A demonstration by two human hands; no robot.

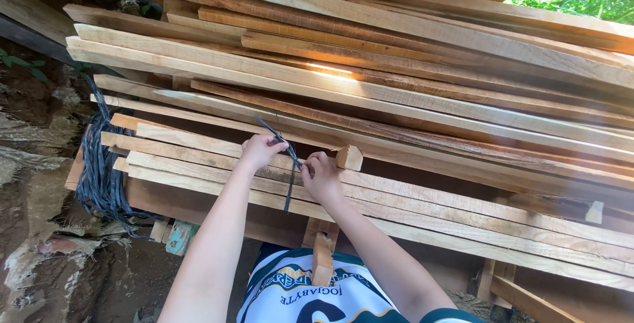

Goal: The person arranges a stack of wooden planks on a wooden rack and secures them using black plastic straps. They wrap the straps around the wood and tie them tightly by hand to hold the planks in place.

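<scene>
Against a stack of planks [396, 92], left hand [261, 150] and right hand [321, 176] each pinch a dark strap [289, 164] at the stack's front edge, seemingly light, limp, best gripped near its ends.

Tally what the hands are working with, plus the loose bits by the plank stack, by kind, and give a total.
Bare hands: 2, left hand and right hand, both pinching the strap
Thin dark plastic strap: 1
Small pale wooden offcut block: 1
Bundle of dark grey strapping: 1
Total: 5
</scene>
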